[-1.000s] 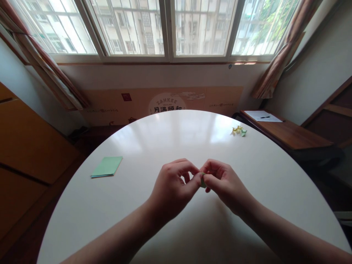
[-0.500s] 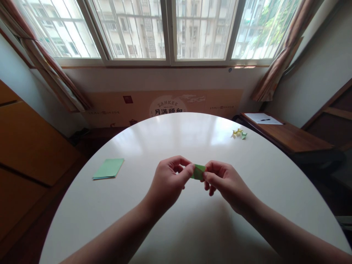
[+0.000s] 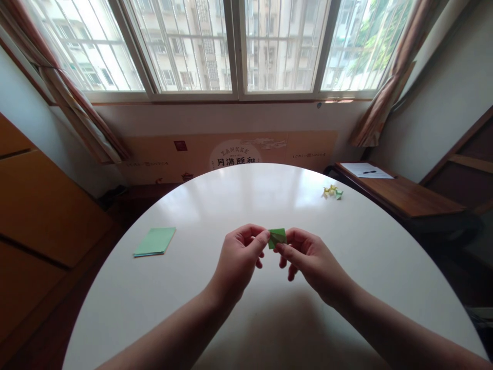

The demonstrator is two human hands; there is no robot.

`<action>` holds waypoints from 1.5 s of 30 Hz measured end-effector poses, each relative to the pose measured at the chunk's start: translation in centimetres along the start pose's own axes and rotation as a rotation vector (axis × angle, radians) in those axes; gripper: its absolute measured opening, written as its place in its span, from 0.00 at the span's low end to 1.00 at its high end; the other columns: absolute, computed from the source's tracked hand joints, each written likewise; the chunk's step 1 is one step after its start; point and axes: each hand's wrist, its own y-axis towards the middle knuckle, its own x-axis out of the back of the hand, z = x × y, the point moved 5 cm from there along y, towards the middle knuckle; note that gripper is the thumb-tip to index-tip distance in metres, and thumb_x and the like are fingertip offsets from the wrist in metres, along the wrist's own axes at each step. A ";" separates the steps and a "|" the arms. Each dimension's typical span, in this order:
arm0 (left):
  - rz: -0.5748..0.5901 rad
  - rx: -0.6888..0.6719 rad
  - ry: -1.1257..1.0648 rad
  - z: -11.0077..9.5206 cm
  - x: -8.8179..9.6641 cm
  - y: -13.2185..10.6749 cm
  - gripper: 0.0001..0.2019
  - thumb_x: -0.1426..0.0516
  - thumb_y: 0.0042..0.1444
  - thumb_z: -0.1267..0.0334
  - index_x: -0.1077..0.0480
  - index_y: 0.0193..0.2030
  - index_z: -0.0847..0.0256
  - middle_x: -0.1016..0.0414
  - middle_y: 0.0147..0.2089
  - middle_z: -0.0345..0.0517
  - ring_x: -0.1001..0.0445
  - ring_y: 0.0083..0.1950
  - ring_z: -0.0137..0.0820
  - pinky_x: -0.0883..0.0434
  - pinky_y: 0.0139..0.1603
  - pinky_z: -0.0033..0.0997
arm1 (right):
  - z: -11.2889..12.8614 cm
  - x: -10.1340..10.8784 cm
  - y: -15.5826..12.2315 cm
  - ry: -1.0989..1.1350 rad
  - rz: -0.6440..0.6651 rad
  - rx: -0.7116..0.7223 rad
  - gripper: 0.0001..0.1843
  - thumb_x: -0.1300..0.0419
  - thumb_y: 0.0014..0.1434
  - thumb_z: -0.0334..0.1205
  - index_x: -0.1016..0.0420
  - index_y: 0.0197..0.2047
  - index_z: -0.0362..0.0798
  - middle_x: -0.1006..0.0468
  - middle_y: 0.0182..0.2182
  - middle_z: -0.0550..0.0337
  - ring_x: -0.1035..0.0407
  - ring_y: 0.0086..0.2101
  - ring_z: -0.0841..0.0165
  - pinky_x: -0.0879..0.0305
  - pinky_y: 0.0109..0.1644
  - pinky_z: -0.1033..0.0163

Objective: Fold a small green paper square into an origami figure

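Between my two hands, above the table's middle, is a small piece of folded green paper [image 3: 278, 237] with a crease running across it. My left hand [image 3: 244, 252] pinches its left edge between thumb and forefinger. On the other side, my right hand [image 3: 304, 252] grips the lower right part, its thumb lying near the bottom edge. The other fingers of both hands curl loosely below the paper. Part of the paper is covered by the fingertips.
A stack of square green paper [image 3: 154, 241] lies at the left on the round white table [image 3: 185, 200]. Several small folded paper figures [image 3: 332, 192], yellow and green, sit at the far right. Beyond the table's right edge, a wooden surface [image 3: 416, 192] holds a white sheet [image 3: 364, 170] with a pen.
My right thumb has shifted left along the lower edge of the green paper, and the paper has turned slightly. The whole view has tilted up a little.
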 end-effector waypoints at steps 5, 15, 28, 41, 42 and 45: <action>0.168 -0.003 0.100 -0.1 -1.2 -0.7 0.08 0.40 0.54 0.63 0.29 0.28 0.64 0.34 0.23 0.38 0.36 0.24 0.25 0.34 0.21 0.22 | 0.5 0.8 0.0 0.130 -0.111 0.007 0.14 0.31 0.56 0.48 0.25 0.33 0.46 0.26 0.28 0.61 0.33 0.27 0.70 0.36 0.22 0.70; 0.250 -0.075 0.271 -1.3 -0.7 -0.6 0.13 0.40 0.58 0.56 0.28 0.30 0.65 0.31 0.25 0.41 0.32 0.27 0.28 0.32 0.23 0.25 | 1.0 0.4 -0.3 0.090 -0.072 -0.001 0.15 0.32 0.57 0.50 0.20 0.32 0.44 0.27 0.22 0.61 0.37 0.24 0.71 0.39 0.20 0.70; 0.189 -0.105 0.237 -1.0 -0.3 -0.5 0.14 0.39 0.58 0.55 0.28 0.30 0.65 0.29 0.26 0.42 0.32 0.26 0.28 0.31 0.22 0.24 | 0.8 -0.2 -0.7 0.082 -0.025 -0.071 0.14 0.32 0.55 0.49 0.19 0.33 0.45 0.26 0.26 0.58 0.33 0.27 0.69 0.38 0.20 0.70; 0.169 -0.186 0.306 -1.5 -0.1 -0.2 0.11 0.37 0.55 0.60 0.23 0.41 0.64 0.21 0.32 0.48 0.26 0.31 0.32 0.30 0.25 0.26 | 0.6 -0.1 -0.6 -0.015 -0.052 -0.085 0.16 0.32 0.55 0.50 0.23 0.30 0.44 0.28 0.23 0.61 0.33 0.25 0.70 0.39 0.20 0.70; 0.164 -0.199 0.301 -1.6 -0.1 -0.2 0.10 0.37 0.55 0.61 0.22 0.41 0.64 0.21 0.31 0.47 0.26 0.30 0.32 0.30 0.25 0.26 | 0.6 -0.1 -0.6 -0.025 -0.046 -0.078 0.16 0.33 0.56 0.51 0.22 0.30 0.44 0.28 0.23 0.61 0.33 0.25 0.70 0.39 0.20 0.70; 0.121 -0.258 0.308 -2.1 0.0 -0.3 0.06 0.37 0.53 0.66 0.21 0.36 0.64 0.21 0.30 0.47 0.27 0.28 0.31 0.31 0.25 0.26 | 0.7 -0.1 -0.7 -0.032 -0.040 -0.051 0.17 0.33 0.56 0.52 0.21 0.31 0.44 0.27 0.23 0.61 0.32 0.24 0.69 0.37 0.20 0.69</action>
